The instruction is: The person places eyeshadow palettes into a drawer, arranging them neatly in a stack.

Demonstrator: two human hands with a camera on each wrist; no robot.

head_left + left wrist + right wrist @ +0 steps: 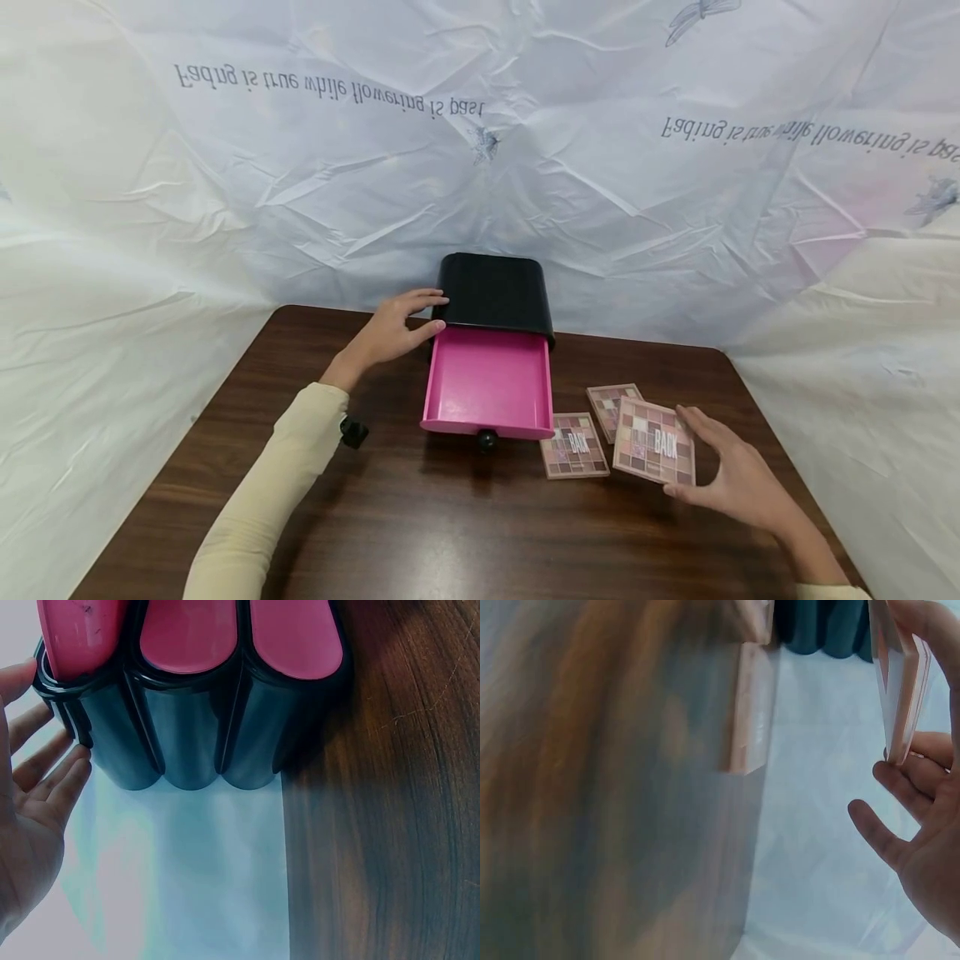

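Note:
A black drawer unit (495, 292) stands at the back of the table, its pink top drawer (491, 379) pulled out with a bare floor showing. My left hand (393, 327) rests on the unit's left top edge. In the left wrist view, that hand's slightly bent fingers (49, 761) lie along the black casing (112, 735). Over on the right, my right hand (738, 475) pinches a square pink eyeshadow palette (654, 442) by its right side, above the table. The right wrist view has this palette (901, 690) edge-on between thumb and fingers.
Two more palettes lie near the drawer's right front corner, one in front (574, 446) and one behind (609, 407), partly covered by the held palette. Two lower pink drawer fronts (191, 637) are closed. A white printed sheet (360, 167) hangs behind the brown table (360, 508).

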